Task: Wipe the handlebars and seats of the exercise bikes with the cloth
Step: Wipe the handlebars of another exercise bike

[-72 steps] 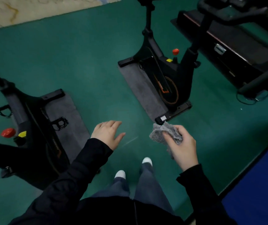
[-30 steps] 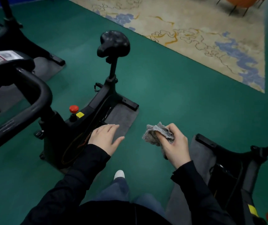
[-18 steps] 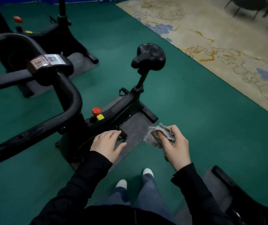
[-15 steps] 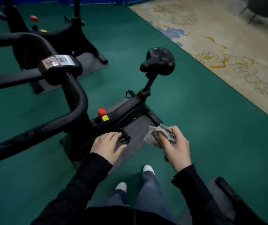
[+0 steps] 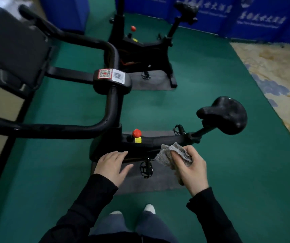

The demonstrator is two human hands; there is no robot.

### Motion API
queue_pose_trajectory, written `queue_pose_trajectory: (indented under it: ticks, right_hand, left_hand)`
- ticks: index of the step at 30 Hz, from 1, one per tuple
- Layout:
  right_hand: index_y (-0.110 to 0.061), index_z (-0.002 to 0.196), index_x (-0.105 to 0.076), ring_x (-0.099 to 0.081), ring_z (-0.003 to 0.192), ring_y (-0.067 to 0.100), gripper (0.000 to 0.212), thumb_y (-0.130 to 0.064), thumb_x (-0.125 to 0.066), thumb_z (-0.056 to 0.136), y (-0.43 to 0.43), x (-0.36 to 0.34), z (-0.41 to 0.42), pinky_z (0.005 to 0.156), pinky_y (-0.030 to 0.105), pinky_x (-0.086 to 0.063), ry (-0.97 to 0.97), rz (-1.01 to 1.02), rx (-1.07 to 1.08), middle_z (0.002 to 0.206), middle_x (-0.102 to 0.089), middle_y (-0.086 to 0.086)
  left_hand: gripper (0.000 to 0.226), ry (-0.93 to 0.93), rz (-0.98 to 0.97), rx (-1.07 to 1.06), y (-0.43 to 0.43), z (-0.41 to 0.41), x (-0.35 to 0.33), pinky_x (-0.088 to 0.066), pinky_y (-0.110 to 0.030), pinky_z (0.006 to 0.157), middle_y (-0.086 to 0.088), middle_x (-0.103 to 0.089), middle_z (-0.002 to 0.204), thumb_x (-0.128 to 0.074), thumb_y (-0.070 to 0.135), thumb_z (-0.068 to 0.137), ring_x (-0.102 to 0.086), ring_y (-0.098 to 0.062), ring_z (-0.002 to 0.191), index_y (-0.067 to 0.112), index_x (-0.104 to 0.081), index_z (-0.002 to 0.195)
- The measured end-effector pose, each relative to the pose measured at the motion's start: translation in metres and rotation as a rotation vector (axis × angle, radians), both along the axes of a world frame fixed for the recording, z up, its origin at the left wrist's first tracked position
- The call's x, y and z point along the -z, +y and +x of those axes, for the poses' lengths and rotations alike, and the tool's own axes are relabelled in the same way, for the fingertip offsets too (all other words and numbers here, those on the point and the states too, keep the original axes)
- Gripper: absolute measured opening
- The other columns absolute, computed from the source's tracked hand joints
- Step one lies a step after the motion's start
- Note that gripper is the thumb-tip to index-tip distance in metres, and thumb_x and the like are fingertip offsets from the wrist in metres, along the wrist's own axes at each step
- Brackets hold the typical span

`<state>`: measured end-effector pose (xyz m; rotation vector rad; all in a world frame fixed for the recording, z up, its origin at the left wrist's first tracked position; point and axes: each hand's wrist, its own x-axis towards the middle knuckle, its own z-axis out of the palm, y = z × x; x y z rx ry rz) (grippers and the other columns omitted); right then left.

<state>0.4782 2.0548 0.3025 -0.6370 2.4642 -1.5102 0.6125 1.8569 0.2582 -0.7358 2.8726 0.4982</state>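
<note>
Head view shows you have turned and closed in over the last moments. The nearest bike (image 5: 140, 146), which sat off to one side half a second ago, now lies square across in front of you. Its handlebars (image 5: 109, 109) reach out on the bike's left end and its seat (image 5: 225, 114) stands up on the right end. A second bike (image 5: 140, 48) has come fully into sight behind the nearest bike. My reading is that the walk-up is finished and both surfaces are within reach, but no wiping has started on this bike.

Your hands have kept the same pose through the turn. Your right hand (image 5: 191, 170) grips the cloth (image 5: 171, 156), which is bunched up with the thumb pressed over the top and the fingers curled under it. The cloth sits on your side of the nearest bike, below the seat post and apart from the seat itself. It touches no part of the bike that I can see.

Your left hand (image 5: 112, 164) is flat and relaxed, with the fingers straight and close together, and it holds nothing. It overlaps the frame of the nearest bike just below the red knob (image 5: 136, 132). I cannot tell from here whether it rests on the frame or hangs above it.

The seat is the closer surface to the cloth, so I judge a short lift up and to the right would begin the wipe.
</note>
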Motion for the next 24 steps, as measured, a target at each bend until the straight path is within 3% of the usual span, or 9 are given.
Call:
queue_pose_trajectory:
  ticks: [4, 9, 17, 21, 24]
  right_hand:
    - [-0.027, 0.077, -0.054, -0.055, 0.057, 0.021, 0.017, -0.026, -0.067, 0.087, -0.007, -0.004, -0.033, 0.053, 0.027, -0.04, -0.055, -0.043, -0.169, 0.064, -0.058, -0.003]
    - [-0.027, 0.077, -0.054, -0.053, 0.065, 0.008, 0.017, -0.024, -0.068, 0.087, -0.025, -0.023, -0.053, 0.059, 0.02, -0.04, 0.059, -0.121, -0.354, 0.072, -0.059, -0.008]
    - [-0.035, 0.087, -0.059, -0.06, 0.076, 0.001, 0.012, -0.026, -0.067, 0.088, -0.09, -0.061, -0.053, 0.067, 0.019, -0.047, 0.061, -0.211, -0.542, 0.083, -0.065, -0.017]
    - [-0.024, 0.099, -0.065, -0.063, 0.077, 0.023, 0.013, -0.029, -0.065, 0.087, -0.125, -0.078, -0.044, 0.071, 0.045, -0.054, 0.022, -0.251, -0.614, 0.087, -0.068, -0.004]
    - [-0.019, 0.1, -0.066, -0.064, 0.083, 0.019, 0.014, -0.025, -0.066, 0.088, -0.152, -0.09, -0.033, 0.073, 0.046, -0.055, 0.057, -0.276, -0.684, 0.089, -0.068, -0.004]
  left_hand:
    - [0.057, 0.022, 0.013, -0.169, 0.019, 0.001, -0.006, -0.023, -0.027, 0.113, 0.004, -0.044, 0.145, -0.038, 0.051, 0.096, -0.032, -0.013, 0.138, 0.021, -0.034, 0.144]
    - [0.055, 0.071, -0.017, -0.352, 0.032, 0.016, -0.018, -0.028, -0.028, 0.109, 0.003, -0.045, 0.143, -0.039, 0.049, 0.096, -0.038, -0.014, 0.133, 0.02, -0.037, 0.143]
    - [0.053, 0.17, -0.056, -0.628, 0.026, 0.046, -0.041, -0.03, -0.03, 0.106, 0.001, -0.049, 0.139, -0.046, 0.046, 0.094, -0.043, -0.016, 0.129, 0.017, -0.044, 0.138]
    - [0.054, 0.171, -0.074, -0.729, 0.01, 0.062, -0.048, -0.029, -0.03, 0.108, 0.002, -0.047, 0.141, -0.042, 0.048, 0.095, -0.04, -0.015, 0.131, 0.019, -0.041, 0.14]
    - [0.054, 0.203, -0.068, -0.804, -0.007, 0.077, -0.054, -0.029, -0.032, 0.109, 0.001, -0.047, 0.141, -0.042, 0.048, 0.095, -0.039, -0.016, 0.131, 0.019, -0.04, 0.14]
